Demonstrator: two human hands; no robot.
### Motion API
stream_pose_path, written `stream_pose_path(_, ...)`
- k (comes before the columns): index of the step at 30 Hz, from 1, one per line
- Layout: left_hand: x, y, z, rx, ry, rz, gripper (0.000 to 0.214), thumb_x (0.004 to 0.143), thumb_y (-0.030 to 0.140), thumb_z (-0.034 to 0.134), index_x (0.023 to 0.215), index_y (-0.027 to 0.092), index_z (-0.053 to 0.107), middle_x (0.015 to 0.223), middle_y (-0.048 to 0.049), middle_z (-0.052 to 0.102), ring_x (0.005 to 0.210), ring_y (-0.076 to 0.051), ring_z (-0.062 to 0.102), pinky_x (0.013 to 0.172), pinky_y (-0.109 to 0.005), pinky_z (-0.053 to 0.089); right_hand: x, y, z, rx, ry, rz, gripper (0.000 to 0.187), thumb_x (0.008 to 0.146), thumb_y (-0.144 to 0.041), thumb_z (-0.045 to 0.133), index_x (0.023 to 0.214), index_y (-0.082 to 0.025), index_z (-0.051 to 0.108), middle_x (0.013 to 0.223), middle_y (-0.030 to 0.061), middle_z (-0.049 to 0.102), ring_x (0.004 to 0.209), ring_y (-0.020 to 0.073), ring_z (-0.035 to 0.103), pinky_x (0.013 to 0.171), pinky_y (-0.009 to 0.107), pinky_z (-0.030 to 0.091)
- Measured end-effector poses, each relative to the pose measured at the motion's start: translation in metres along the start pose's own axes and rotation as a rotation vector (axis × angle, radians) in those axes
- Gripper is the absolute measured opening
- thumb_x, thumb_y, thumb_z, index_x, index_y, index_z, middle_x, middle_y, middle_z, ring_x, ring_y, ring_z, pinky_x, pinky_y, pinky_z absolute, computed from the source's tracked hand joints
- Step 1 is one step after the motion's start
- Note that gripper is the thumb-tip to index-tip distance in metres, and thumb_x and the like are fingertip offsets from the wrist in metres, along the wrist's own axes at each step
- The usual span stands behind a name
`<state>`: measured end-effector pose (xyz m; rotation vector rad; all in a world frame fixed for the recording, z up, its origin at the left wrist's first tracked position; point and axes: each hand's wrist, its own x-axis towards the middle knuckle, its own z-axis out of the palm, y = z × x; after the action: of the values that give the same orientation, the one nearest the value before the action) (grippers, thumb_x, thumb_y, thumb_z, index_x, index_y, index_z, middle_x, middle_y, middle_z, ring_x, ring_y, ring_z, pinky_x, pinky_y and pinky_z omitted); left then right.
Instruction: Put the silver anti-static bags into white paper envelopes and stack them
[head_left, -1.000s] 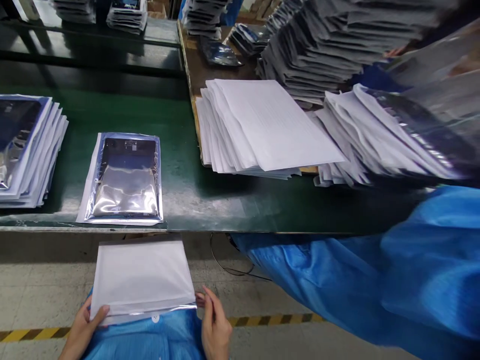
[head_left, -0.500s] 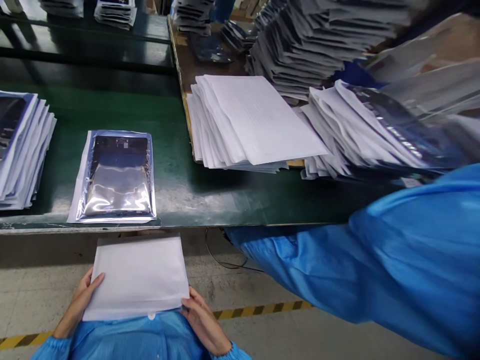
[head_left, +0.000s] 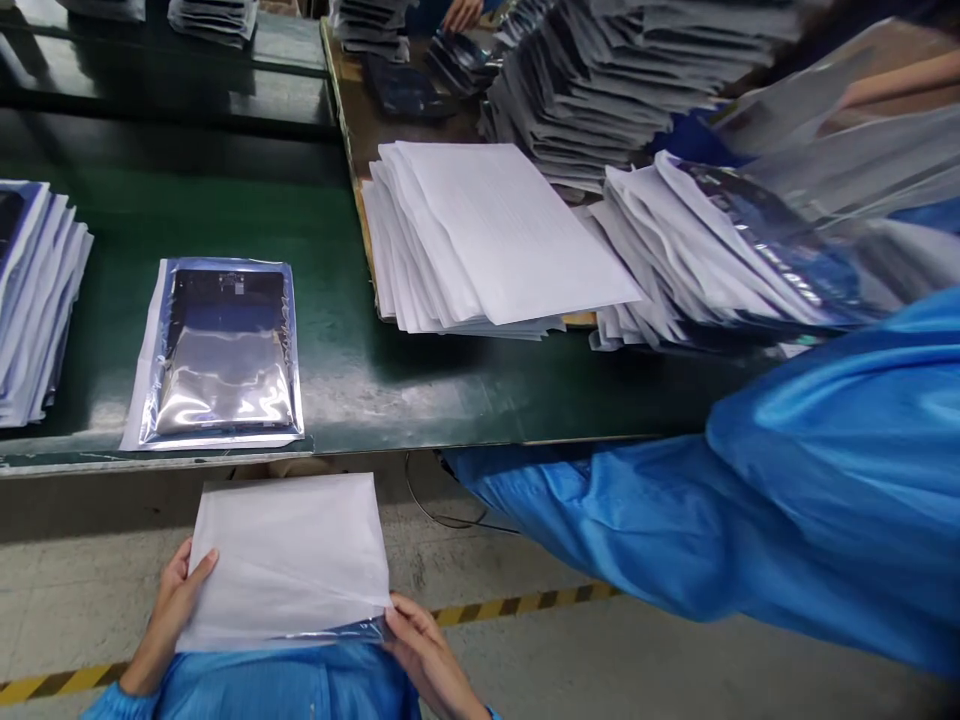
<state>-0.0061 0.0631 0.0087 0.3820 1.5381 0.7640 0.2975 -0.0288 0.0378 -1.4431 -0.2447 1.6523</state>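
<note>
A white paper envelope (head_left: 289, 560) lies in front of my body, below the bench edge. My left hand (head_left: 180, 595) grips its left side, thumb on top and fingers underneath. At the lower right corner, my right hand (head_left: 424, 640) pinches the edge, where a strip of dark shiny film (head_left: 352, 631) shows along the bottom. Beyond my hands, on the green bench, lies a shiny packet (head_left: 225, 350) of dark, clear-edged film, with white paper under it.
White envelopes (head_left: 502, 235) are stacked on the green bench (head_left: 375, 400). Another pile (head_left: 37, 300) stands at the left, and grey packets (head_left: 592, 90) rise behind. At the right, a co-worker's blue sleeve (head_left: 840, 430) reaches close to the bench edge.
The lower right edge of the envelope has come up, baring dark film that was hidden before. A person's hand now shows at the top of the view, and a forearm at the right.
</note>
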Motion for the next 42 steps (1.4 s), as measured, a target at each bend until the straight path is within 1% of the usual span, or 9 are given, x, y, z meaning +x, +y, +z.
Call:
stream_pose_path(3, 0.002, -0.002, -0.004, -0.004, 0.053, 0.011, 0.053, 0.057, 0.041, 0.081, 0.099, 0.020, 0.056, 0.085, -0.0032, 0.075, 0.073, -0.023, 0.071, 0.061, -0.027, 0.055, -0.010, 0.003, -0.014, 0.088, -0.004, 0.063, 0.045, 0.062, -0.064, 0.071, 0.059, -0.021, 0.059, 0.055, -0.0047, 0.052, 0.048, 0.0107, 0.048, 0.058, 0.031, 0.046)
stream_pose_path(6, 0.006, -0.003, -0.009, -0.002, 0.064, -0.002, 0.044, 0.065, 0.033, 0.076, 0.102, 0.021, 0.056, 0.088, -0.0031, 0.075, 0.074, -0.021, 0.072, 0.062, -0.026, 0.055, -0.007, 0.005, -0.017, 0.094, 0.020, 0.042, 0.036, 0.067, -0.055, 0.073, 0.065, -0.021, 0.062, 0.062, -0.0022, 0.059, 0.061, 0.0129, 0.057, 0.068, 0.031, 0.049)
stream_pose_path(10, 0.011, -0.001, -0.010, 0.059, 0.096, -0.095, 0.030, 0.076, 0.028, 0.069, 0.102, 0.018, 0.059, 0.083, -0.0066, 0.075, 0.067, -0.020, 0.071, 0.057, -0.026, 0.055, 0.020, 0.009, 0.008, 0.042, 0.005, -0.037, 0.035, 0.068, -0.042, 0.078, 0.092, -0.019, 0.068, 0.086, 0.0046, 0.070, 0.076, 0.0161, 0.062, 0.072, 0.028, 0.048)
stream_pose_path(15, 0.011, 0.000, -0.007, 0.113, 0.115, -0.088, 0.029, 0.077, 0.027, 0.069, 0.101, 0.015, 0.061, 0.076, -0.0076, 0.075, 0.064, -0.021, 0.071, 0.057, -0.028, 0.056, 0.051, 0.007, 0.043, 0.075, -0.046, -0.102, 0.035, 0.066, -0.043, 0.079, 0.084, -0.015, 0.069, 0.064, -0.0003, 0.064, 0.059, 0.0134, 0.057, 0.056, 0.024, 0.046)
stream_pose_path(20, 0.008, 0.000, -0.003, 0.121, 0.154, 0.000, 0.022, 0.082, 0.022, 0.064, 0.102, 0.018, 0.059, 0.080, -0.0053, 0.075, 0.066, -0.019, 0.071, 0.057, -0.026, 0.056, 0.054, 0.000, 0.048, 0.169, -0.018, -0.047, 0.038, 0.060, -0.044, 0.082, 0.081, -0.016, 0.066, 0.063, -0.0020, 0.062, 0.055, 0.0115, 0.056, 0.056, 0.025, 0.048)
stream_pose_path(26, 0.004, -0.003, 0.002, 0.087, 0.153, 0.025, 0.021, 0.080, 0.025, 0.065, 0.100, 0.019, 0.060, 0.079, -0.0037, 0.075, 0.065, -0.019, 0.071, 0.058, -0.027, 0.056, 0.049, 0.002, 0.051, 0.172, 0.115, -0.033, 0.041, 0.061, -0.052, 0.077, 0.082, -0.021, 0.060, 0.062, -0.0032, 0.060, 0.051, 0.0118, 0.055, 0.051, 0.026, 0.046)
stream_pose_path(32, 0.004, -0.008, 0.004, 0.153, 0.231, 0.066, 0.037, 0.072, 0.042, 0.071, 0.097, 0.016, 0.061, 0.073, -0.0040, 0.074, 0.062, -0.021, 0.070, 0.052, -0.025, 0.054, 0.058, -0.005, 0.055, -0.045, 0.339, -0.285, 0.028, 0.074, -0.048, 0.066, 0.084, -0.022, 0.062, 0.049, -0.0080, 0.046, 0.049, 0.0131, 0.045, 0.056, 0.027, 0.043)
stream_pose_path(38, 0.006, -0.011, 0.003, 0.175, 0.280, 0.077, 0.044, 0.069, 0.048, 0.070, 0.099, 0.017, 0.060, 0.076, -0.0035, 0.073, 0.063, -0.019, 0.068, 0.052, -0.023, 0.052, 0.062, -0.011, 0.043, -0.214, 0.439, -0.430, 0.028, 0.067, -0.043, 0.072, 0.082, -0.020, 0.072, 0.090, 0.0073, 0.069, 0.091, 0.0238, 0.059, 0.089, 0.036, 0.041)
stream_pose_path(42, 0.007, -0.010, 0.007, 0.140, 0.294, 0.039, 0.037, 0.074, 0.044, 0.067, 0.098, 0.017, 0.060, 0.075, -0.0033, 0.073, 0.063, -0.019, 0.069, 0.052, -0.024, 0.052, 0.049, -0.006, 0.027, -0.157, 0.454, -0.371, 0.030, 0.066, -0.047, 0.072, 0.079, -0.020, 0.069, 0.075, 0.0049, 0.069, 0.075, 0.0222, 0.063, 0.076, 0.037, 0.048)
